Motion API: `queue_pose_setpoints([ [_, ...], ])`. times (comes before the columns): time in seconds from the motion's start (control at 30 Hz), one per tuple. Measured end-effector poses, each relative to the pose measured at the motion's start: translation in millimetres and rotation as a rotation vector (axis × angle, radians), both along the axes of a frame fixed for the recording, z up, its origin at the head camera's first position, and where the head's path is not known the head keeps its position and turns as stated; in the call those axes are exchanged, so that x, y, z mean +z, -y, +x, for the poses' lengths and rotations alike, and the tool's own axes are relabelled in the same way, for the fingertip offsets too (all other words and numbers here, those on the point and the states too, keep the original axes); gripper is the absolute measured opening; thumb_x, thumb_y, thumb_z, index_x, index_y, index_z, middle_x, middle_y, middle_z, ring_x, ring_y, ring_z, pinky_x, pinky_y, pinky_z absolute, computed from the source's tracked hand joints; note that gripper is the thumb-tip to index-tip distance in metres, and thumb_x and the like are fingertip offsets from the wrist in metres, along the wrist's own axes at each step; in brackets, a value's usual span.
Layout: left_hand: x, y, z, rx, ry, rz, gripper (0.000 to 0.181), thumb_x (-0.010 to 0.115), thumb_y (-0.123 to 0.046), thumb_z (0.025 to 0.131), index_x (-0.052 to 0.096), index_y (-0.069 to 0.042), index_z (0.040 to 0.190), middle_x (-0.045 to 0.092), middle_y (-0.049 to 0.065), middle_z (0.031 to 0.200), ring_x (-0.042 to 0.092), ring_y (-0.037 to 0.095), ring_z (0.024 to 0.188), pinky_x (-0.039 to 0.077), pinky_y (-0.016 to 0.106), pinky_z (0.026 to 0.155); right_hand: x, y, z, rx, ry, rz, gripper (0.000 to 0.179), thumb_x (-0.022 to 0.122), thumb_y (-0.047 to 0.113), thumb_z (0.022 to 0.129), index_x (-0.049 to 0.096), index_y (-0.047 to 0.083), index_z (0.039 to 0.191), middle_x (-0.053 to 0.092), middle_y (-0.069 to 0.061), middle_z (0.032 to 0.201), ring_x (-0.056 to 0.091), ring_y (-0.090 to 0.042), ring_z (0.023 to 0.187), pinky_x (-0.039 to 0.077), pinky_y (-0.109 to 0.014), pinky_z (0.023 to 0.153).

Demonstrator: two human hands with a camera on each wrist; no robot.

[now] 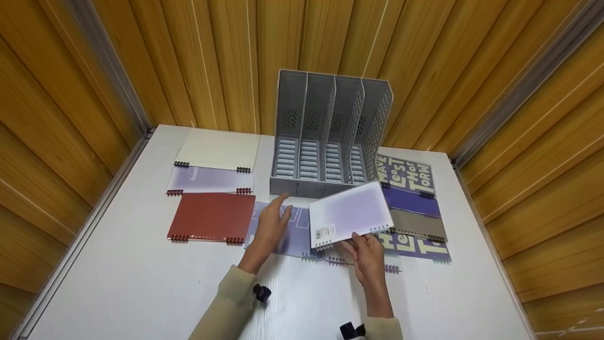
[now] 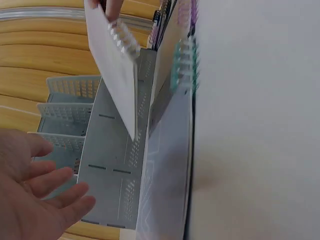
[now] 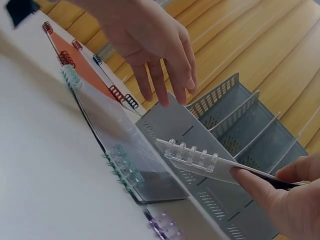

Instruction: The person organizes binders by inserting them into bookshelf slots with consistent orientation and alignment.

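My right hand (image 1: 369, 257) pinches a ring-bound notebook (image 1: 351, 212) by its lower edge, thumb on top. Its cover is white and lilac with a barcode label, and clear rings (image 3: 190, 156) show in the right wrist view. The notebook is tilted above the table, in front of the grey file organizer (image 1: 306, 187). To the left, my left hand (image 1: 270, 224) holds nothing, fingers spread, above a blue-violet notebook (image 1: 292, 243) with teal rings. In the left wrist view the left palm (image 2: 30, 190) faces the organizer's side with fingers loosely extended.
Left on the white table (image 1: 141, 283) lie a red notebook (image 1: 212, 215), a lilac one (image 1: 212, 179) and a cream one (image 1: 219, 148). At right, several notebooks overlap, among them a lettered one (image 1: 410, 174), a purple one (image 1: 410, 201) and a grey-brown one (image 1: 417, 224). Wood-look walls enclose the table.
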State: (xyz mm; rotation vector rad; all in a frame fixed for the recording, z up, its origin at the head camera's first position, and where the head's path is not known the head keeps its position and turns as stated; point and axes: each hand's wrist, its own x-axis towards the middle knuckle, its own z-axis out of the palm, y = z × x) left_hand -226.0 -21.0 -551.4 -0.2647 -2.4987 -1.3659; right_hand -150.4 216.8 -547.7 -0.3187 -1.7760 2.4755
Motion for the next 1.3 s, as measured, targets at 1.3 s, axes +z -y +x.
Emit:
queue_pose_setpoints([
  [1.3,12.3,20.5,-120.2,0.191,0.255,-0.170,0.030,0.043,-0.009,0.103,0.068,0.003,0.093,0.072,0.023,0.093,0.071,0.039,0.084,0.056,0.053,0.070,87.9,-63,-35.7,-0.023,-0.089,0.436,0.021,0.048,0.011,0.107,0.045,-0.010,0.106,0.055,-0.018,0.120,0.061,-0.009,0.117,0.051,-0.027,0.098],
])
